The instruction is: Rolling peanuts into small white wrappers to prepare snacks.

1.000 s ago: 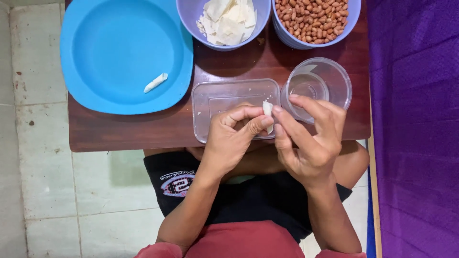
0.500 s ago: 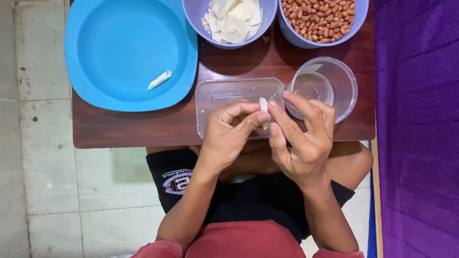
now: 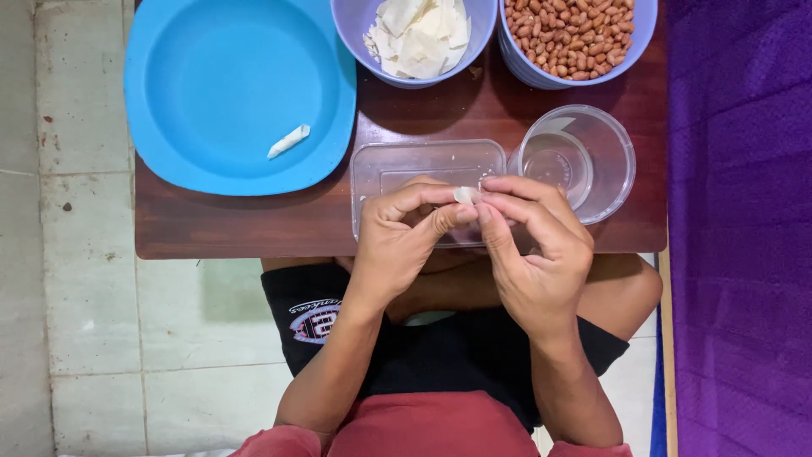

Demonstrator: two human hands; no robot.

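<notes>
Two hands meeting over the near edge of the table [image 3: 254, 228], pinching one small white wrapper piece [image 3: 464, 195] between them; left hand [image 3: 404, 241] closing its grip on the piece with thumb and curled forefinger, right hand [image 3: 533, 254] closing on the same piece from the other side with its fingertips [image 3: 499, 188], both grips shut on it, no gap showing. Piece being held just above the clear rectangular container [image 3: 427, 165], which is lying flat on the brown wood and partly hiding under the knuckles. Sitting just to the right of that, touching or nearly touching its corner, a clear round cup [image 3: 613, 161], its inside hard to read through the plastic. Resting further back, two lilac bowls side by side: the left bowl [image 3: 355, 34] holding a heap of white sheets [image 3: 419, 34], the right bowl [image 3: 639, 42] filled with reddish-brown peanuts [image 3: 571, 34]. Taking up the far left of the table, a large blue plate [image 3: 194, 51], carrying a single rolled white piece [image 3: 288, 141] near its right rim, well apart from both hands. Hanging along the right side, a purple cloth [image 3: 736, 211]; showing on the left and below, a pale tiled floor [image 3: 76, 296], with forearms reaching up from a dark shirt and red clothing at the bottom
</notes>
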